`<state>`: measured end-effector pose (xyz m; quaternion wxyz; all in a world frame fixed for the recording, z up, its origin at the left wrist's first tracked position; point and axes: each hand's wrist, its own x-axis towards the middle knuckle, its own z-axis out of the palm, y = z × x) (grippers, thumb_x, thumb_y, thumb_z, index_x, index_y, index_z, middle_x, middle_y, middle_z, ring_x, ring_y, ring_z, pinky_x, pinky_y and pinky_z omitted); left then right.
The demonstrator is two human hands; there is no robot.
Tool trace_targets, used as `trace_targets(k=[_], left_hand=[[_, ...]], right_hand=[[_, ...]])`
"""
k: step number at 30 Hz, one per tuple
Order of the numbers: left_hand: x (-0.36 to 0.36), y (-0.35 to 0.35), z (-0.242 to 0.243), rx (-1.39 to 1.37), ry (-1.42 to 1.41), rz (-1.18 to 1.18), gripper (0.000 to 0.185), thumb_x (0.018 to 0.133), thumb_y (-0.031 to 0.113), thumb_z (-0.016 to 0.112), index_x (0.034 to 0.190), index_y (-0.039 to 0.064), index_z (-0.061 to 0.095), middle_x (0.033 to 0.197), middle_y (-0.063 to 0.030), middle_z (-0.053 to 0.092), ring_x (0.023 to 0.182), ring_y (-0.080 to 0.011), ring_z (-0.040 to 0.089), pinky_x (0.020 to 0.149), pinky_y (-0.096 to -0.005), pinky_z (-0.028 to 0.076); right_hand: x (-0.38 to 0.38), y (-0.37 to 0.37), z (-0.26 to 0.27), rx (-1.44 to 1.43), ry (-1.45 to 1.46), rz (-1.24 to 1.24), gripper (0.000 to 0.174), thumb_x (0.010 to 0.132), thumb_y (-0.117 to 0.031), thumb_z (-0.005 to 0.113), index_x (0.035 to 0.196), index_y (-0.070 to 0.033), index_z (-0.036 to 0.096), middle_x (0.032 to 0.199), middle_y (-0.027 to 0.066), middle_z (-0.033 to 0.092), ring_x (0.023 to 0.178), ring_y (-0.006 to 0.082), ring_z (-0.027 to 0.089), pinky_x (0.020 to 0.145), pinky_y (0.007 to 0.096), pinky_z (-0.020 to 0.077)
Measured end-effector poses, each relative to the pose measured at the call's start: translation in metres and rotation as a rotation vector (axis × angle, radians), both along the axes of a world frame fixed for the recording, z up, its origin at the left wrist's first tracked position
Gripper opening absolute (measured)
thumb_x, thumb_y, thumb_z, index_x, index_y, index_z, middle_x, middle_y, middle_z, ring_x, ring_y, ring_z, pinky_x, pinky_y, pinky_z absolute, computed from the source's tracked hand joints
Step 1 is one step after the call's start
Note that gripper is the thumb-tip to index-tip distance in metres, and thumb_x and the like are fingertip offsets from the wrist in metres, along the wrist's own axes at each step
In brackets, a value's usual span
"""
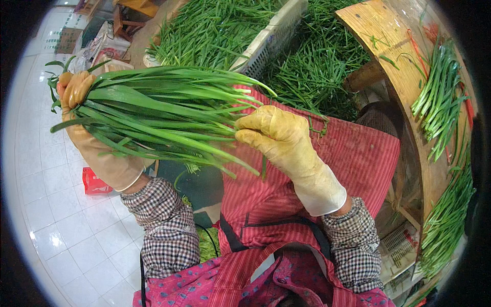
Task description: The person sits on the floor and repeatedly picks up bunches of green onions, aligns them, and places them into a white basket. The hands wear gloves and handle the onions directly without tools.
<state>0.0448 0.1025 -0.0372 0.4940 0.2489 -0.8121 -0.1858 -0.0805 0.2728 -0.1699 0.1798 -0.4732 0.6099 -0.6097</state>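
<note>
My left hand [76,92], in a rubber glove, is closed around the leafy end of a bunch of Chinese chives [165,111], held out sideways above my lap. At the other end, the gloved fingers of my right hand [264,128] pinch the tip of a stalk. The paler stalk ends fan out loosely beside that hand. Below the bunch lies a red striped apron [326,157] over my knees.
Loose green leaves fill a white plastic crate [264,36] ahead, with a further pile [318,65] beside it. On the curved wooden table [406,80] at right lie chive bundles [441,96] and red ties. A red packet [94,182] rests on the tiled floor.
</note>
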Motion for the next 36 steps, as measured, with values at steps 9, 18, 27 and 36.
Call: trace_targets(k=[9,18,27,36], left_hand=[[-0.001,0.003,-0.002,-0.067,-0.024,-0.007,0.062,0.088,0.017,0.061,0.141,-0.004,0.036,0.133,-0.0139,0.051,0.126,-0.0220,0.048,0.110,-0.0336,0.037],[0.002,-0.002,0.001,-0.058,0.055,-0.072,0.048,0.093,0.014,0.050,0.137,-0.004,0.039,0.129,-0.0128,0.052,0.123,-0.0194,0.048,0.109,-0.0326,0.037],[0.016,-0.007,-0.006,-0.099,0.096,0.010,0.046,0.097,0.034,0.046,0.122,-0.003,0.055,0.129,-0.0121,0.052,0.128,-0.0254,0.044,0.111,-0.0390,0.029],[0.033,-0.025,-0.003,-0.141,-0.035,-0.051,0.047,0.097,0.039,0.040,0.115,-0.001,0.059,0.121,-0.0112,0.055,0.130,-0.0248,0.039,0.113,-0.0394,0.022]], right_hand=[[-0.003,0.008,0.012,0.134,-0.335,0.188,0.017,0.076,-0.004,0.075,0.091,-0.005,0.067,0.081,0.0006,0.064,0.072,0.0091,0.059,0.066,0.0245,0.0486],[0.000,0.014,0.027,0.373,0.148,0.192,0.016,0.077,-0.023,0.064,0.085,-0.009,0.064,0.078,0.0113,0.065,0.075,0.0335,0.065,0.059,0.0427,0.0504],[0.005,0.025,-0.008,0.336,0.806,0.026,0.004,0.073,-0.013,0.060,0.074,-0.010,0.058,0.066,0.0076,0.059,0.061,0.0235,0.064,0.049,0.0368,0.0490],[-0.011,0.029,-0.016,0.435,0.616,-0.052,0.010,0.082,-0.014,0.063,0.091,-0.011,0.064,0.085,0.0087,0.066,0.074,0.0262,0.067,0.062,0.0385,0.0534]])
